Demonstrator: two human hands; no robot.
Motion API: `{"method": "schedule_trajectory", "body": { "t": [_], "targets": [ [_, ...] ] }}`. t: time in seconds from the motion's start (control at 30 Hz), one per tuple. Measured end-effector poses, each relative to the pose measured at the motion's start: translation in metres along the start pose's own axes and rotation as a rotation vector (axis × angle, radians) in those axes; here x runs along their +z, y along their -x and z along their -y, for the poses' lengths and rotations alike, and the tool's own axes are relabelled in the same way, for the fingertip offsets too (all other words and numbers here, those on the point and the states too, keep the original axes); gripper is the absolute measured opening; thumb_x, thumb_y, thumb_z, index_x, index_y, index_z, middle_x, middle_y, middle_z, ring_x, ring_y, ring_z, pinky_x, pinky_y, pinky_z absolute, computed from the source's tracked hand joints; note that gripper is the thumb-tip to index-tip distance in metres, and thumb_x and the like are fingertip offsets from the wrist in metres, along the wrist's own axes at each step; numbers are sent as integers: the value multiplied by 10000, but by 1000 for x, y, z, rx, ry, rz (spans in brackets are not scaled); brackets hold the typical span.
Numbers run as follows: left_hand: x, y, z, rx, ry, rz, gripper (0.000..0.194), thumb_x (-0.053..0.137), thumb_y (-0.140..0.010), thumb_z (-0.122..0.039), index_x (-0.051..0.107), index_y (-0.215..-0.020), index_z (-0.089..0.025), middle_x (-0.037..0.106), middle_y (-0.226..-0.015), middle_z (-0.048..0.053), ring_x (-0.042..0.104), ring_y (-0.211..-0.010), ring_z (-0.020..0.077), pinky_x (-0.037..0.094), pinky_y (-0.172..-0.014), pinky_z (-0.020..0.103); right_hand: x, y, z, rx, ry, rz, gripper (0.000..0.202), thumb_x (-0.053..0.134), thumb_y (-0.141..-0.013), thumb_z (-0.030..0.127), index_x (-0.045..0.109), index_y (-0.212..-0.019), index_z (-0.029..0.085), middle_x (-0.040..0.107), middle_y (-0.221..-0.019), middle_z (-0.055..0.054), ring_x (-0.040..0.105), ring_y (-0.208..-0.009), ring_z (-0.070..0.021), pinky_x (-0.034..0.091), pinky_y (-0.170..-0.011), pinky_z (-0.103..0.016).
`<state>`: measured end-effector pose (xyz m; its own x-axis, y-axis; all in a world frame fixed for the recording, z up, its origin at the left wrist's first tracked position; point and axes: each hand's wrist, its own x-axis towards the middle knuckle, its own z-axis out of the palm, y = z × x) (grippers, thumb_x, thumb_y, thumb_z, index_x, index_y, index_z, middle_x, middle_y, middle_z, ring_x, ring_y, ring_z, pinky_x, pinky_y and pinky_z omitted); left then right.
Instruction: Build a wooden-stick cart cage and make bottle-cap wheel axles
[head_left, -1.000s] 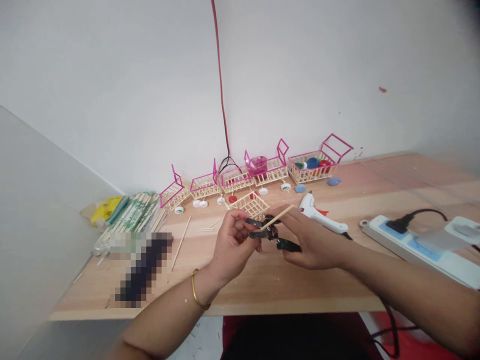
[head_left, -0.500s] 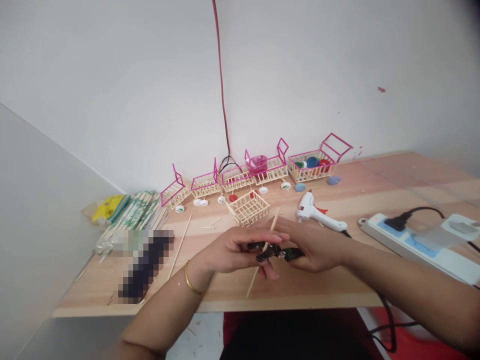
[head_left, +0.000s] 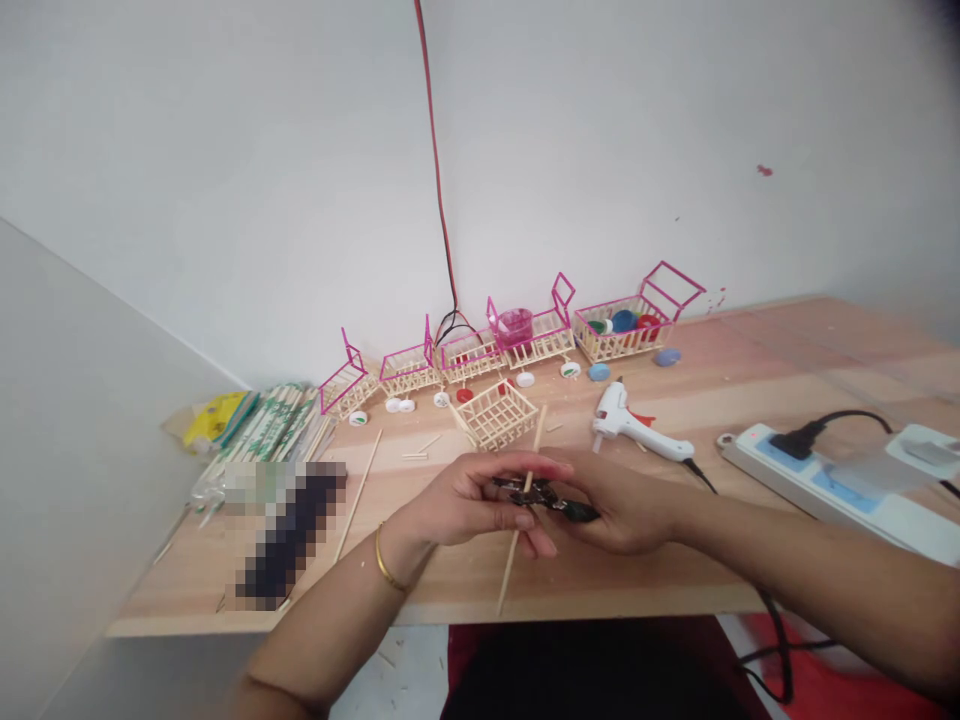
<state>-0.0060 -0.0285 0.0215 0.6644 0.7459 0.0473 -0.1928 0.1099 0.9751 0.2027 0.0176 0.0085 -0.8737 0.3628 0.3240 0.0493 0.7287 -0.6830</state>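
Over the front of the table, my left hand [head_left: 471, 500] grips a thin wooden stick [head_left: 508, 570], which stands steeply tilted between the fingers. My right hand [head_left: 619, 500] is closed round the dark handles of a pair of pliers [head_left: 551, 497], or cutters of that shape. The tool's jaws lie across the stick, close against the left fingers; whether they bite into it cannot be made out. Just beyond the hands sits a small basket [head_left: 496, 415] built of bare sticks, without pink trim.
Several stick carts with pink rims, such as one cart [head_left: 622, 345], line the wall, with bottle-cap wheels. A white glue gun [head_left: 645, 435] and a power strip [head_left: 832, 490] lie right. Bundled sticks in plastic [head_left: 270, 425] and a blurred dark object [head_left: 292, 535] lie left.
The stick has slid slightly down and left between my fingers, with the pliers staying at it. A short stick piece now shows on the table right of the bare basket.
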Motion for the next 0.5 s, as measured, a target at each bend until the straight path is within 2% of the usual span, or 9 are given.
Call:
{"method": "schedule_trajectory", "body": {
  "t": [0.1, 0.2, 0.5],
  "targets": [
    [0, 0, 2, 3, 12, 25, 425, 697, -780, -258, 604, -1194, -272, 566, -1294, 133, 717, -754, 199, 587, -637, 282, 2, 1, -5, -15, 16, 6, 494, 530, -687, 62, 517, -1173, 149, 600, -1134, -120, 567, -1056, -225, 474, -892, -375],
    [0, 0, 4, 17, 36, 20, 435, 701, -775, -244, 600, -1198, -266, 565, -1292, 138, 717, -762, 205, 585, -623, 273, 4, 1, -9, -25, 28, 10, 507, 518, -651, 53, 527, -1150, 140, 603, -1110, -120, 567, -1046, -229, 472, -890, -388],
    [0, -1, 8, 43, 105, -17, 436, 713, -760, -210, 614, -1174, -304, 529, -1345, 111, 717, -746, 186, 590, -655, 290, 3, 1, -5, -5, 7, -23, 624, 513, -655, 37, 483, -1261, 185, 618, -1165, -103, 588, -1048, -235, 481, -866, -376]
  ]
}}
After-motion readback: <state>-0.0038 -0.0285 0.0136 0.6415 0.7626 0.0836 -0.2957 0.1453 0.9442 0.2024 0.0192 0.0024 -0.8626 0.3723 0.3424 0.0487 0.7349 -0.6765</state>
